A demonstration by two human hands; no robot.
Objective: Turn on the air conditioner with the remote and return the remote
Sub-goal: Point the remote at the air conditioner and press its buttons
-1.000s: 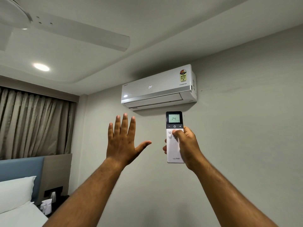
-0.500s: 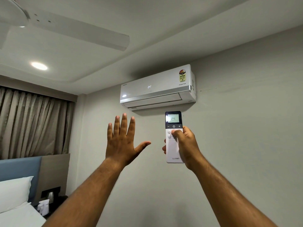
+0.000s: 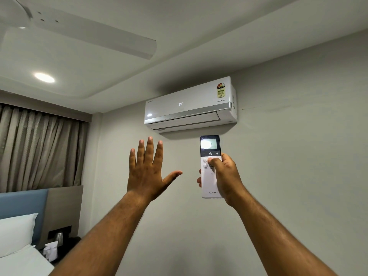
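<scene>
Overhead, the right hand (image 3: 226, 173) is clenched around the lower half of the remote (image 3: 211, 166), thumb on the small buttons under the screen, aiming it up at the air conditioner (image 3: 189, 105), whose panel shows 24; the left hand (image 3: 146, 172) is raised beside it, fingers spread and holding nothing. Likely a light, stiff plastic bar with smooth, somewhat slippery sides, the remote is best held round its plain lower body, clear of the buttons and glassy screen, when it goes back.

Dim, soft light from one ceiling downlight (image 3: 44, 77) (remote screen (image 3: 208, 144) glares), edges bowed.
</scene>
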